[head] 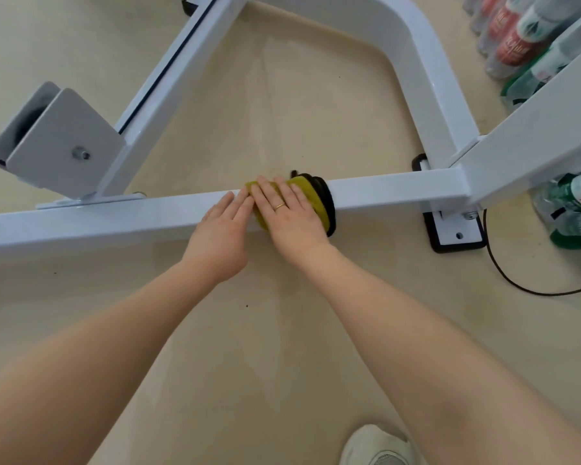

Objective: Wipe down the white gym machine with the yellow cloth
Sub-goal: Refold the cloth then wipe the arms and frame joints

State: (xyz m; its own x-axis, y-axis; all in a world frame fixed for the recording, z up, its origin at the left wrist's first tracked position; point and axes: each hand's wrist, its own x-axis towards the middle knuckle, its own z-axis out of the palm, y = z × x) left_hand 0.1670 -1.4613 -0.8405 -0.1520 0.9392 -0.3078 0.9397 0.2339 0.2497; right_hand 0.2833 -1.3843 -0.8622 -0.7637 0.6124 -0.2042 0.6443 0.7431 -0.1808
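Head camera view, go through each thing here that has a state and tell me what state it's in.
Yellow cloth: folded, pressed flat on the horizontal bar.
Right hand: fingers straight, pressing the cloth.
Left hand: fingers straight, resting on the bar beside the cloth.
White gym machine: standing on the floor, bar under both hands.
Bottles: lying stacked at right.
Black cable: loose on the floor.

Yellow cloth (311,198) mostly buried under the flat right hand (291,213) | white square-tube gym machine frame (81,218) runs off left and top edges | labelled plastic bottles (514,45) clipped at right, print unreadable | pale shoe (379,446) cut by bottom edge
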